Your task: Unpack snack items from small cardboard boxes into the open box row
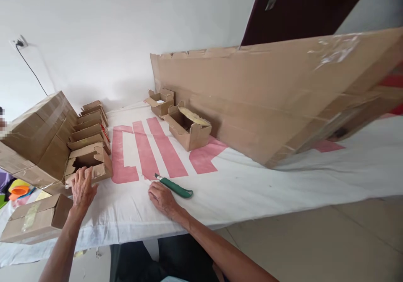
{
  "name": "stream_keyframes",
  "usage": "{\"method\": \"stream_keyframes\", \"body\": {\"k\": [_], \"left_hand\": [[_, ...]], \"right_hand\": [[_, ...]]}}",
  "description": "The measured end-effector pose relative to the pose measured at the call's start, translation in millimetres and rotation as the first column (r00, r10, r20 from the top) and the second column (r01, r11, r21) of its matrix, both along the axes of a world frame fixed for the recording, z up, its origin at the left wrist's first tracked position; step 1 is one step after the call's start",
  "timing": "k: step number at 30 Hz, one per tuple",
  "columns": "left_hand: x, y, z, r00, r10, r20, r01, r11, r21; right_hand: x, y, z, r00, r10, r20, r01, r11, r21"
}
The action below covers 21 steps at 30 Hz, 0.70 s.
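My left hand (83,189) is closed over the near rim of an open cardboard box (105,165) at the left of the table, its fingertips hooked at the top edge. On the white cloth near the front rests my right hand (164,198), its fingers curled in and apparently holding nothing. Just beyond it lies a green utility knife (176,188), with a short bit of blade showing at its left end. Knuckles and knife are close but the knife is not held.
Several cardboard boxes (90,126) stand in a row behind the held box. Large cartons (59,147) flank them, and a taped box (31,219) sits front left. Two open boxes (198,138) (162,101) stand mid-table before a big cardboard panel (252,101).
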State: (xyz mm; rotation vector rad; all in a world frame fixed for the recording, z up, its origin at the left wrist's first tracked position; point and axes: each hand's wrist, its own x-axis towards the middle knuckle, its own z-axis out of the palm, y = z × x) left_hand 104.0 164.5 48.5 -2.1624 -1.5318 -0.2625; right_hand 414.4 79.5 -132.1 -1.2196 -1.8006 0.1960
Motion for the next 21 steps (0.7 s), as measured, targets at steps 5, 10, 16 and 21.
{"method": "stream_keyframes", "body": {"k": [5, 10, 16, 21], "left_hand": [[15.0, -44.1, -36.4, 0.974, -0.191, 0.119, 0.177, 0.977, 0.122], [17.8, -96.8, -94.9, 0.893, -0.325, 0.31, 0.297, 0.945, 0.136], [21.1, -148.0, -145.5, 0.802, -0.246, 0.544, 0.254, 0.965, 0.062], [30.0, -171.8, -154.3, 0.777, -0.141, 0.614, 0.158, 0.987, 0.027]], "right_hand": [[3.6, -7.7, 12.3, 0.997, -0.013, 0.071, 0.011, 0.999, 0.032], [38.8, -28.2, 15.1, 0.947, -0.288, 0.142, 0.285, 0.958, 0.04], [74.8, -39.0, -13.6, 0.855, -0.394, 0.336, 0.43, 0.902, -0.036], [78.1, -41.2, -22.3, 0.856, -0.367, 0.364, 0.41, 0.911, -0.047]]}}
